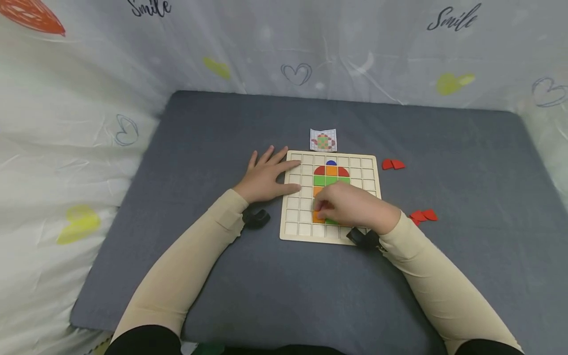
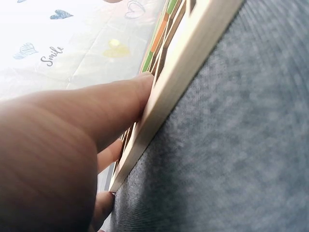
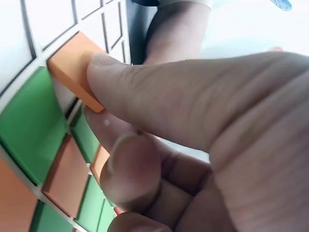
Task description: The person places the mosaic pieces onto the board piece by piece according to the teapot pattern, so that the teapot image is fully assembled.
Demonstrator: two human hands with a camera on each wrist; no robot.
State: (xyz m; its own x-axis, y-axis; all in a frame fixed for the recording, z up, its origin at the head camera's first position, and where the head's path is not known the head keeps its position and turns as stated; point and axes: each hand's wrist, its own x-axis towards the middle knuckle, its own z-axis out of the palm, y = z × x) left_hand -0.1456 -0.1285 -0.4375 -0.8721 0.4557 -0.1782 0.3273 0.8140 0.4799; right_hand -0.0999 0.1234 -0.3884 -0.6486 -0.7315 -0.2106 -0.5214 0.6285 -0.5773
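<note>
A wooden grid board (image 1: 295, 229) lies on the table, with green, orange, red and blue tiles in its middle cells. My right hand (image 1: 348, 202) is over the lower part of this pattern and hides some of it. Between thumb and finger it pinches an orange square tile (image 3: 72, 60), tilted in a cell beside a green tile (image 3: 36, 121). My left hand (image 1: 265, 180) has its fingers spread across the board's left edge. In the left wrist view, the thumb (image 2: 120, 99) touches the top of the wooden rim.
A small pattern card (image 1: 323, 140) lies just beyond the board's far edge. Two red pieces (image 1: 392, 164) sit to the right of the board. Several more red pieces (image 1: 429, 215) lie near the right wrist. A printed white curtain (image 1: 266, 44) hangs behind the grey table (image 1: 230, 123).
</note>
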